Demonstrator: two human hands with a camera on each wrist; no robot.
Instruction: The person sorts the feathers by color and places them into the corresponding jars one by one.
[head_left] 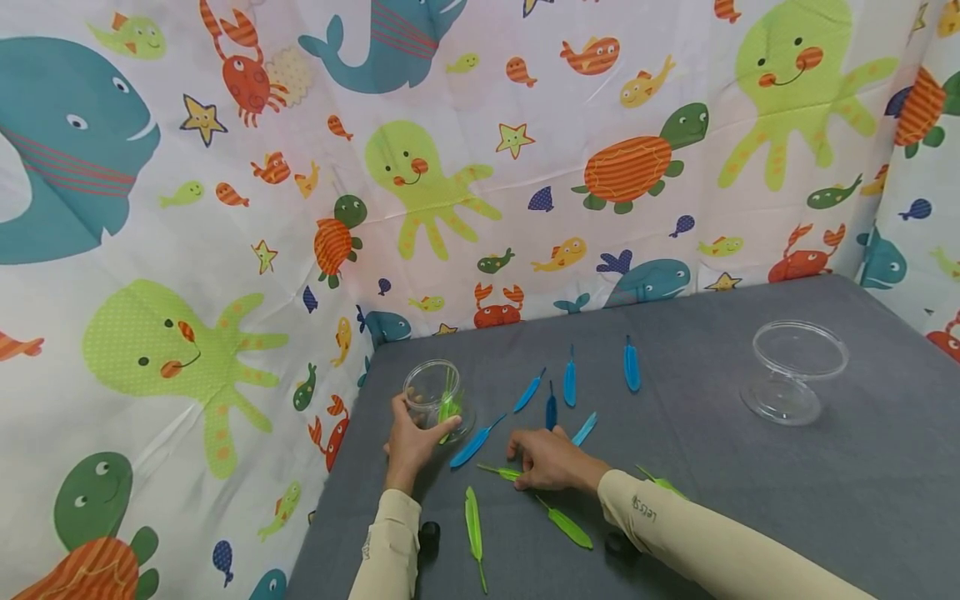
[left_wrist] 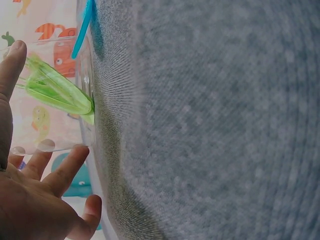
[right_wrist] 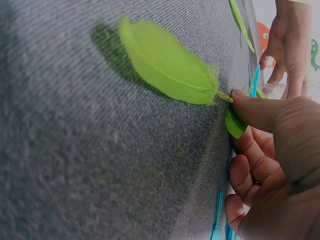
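My left hand (head_left: 414, 442) holds a clear footed cup (head_left: 427, 392) at the table's left side, thumb on one side and fingers around the other. Several green feathers (left_wrist: 57, 90) stand inside it. Further right, my right hand (head_left: 551, 458) is low over the table, pinching a green feather (right_wrist: 235, 125) between thumb and fingers; its stem end points left in the head view. Just below that hand lies another green feather (head_left: 568, 527), its stem close to my thumb tip in the right wrist view. A dark blue feather (head_left: 551, 410) lies just beyond the knuckles.
Several blue feathers (head_left: 570, 382) are scattered past my hands on the grey cloth (head_left: 690, 358). One green feather (head_left: 474, 525) lies between my forearms, another (head_left: 660, 481) beyond my right sleeve. A second clear footed dish (head_left: 783, 400) stands at right. Patterned curtains (head_left: 465, 100) rise behind and at left.
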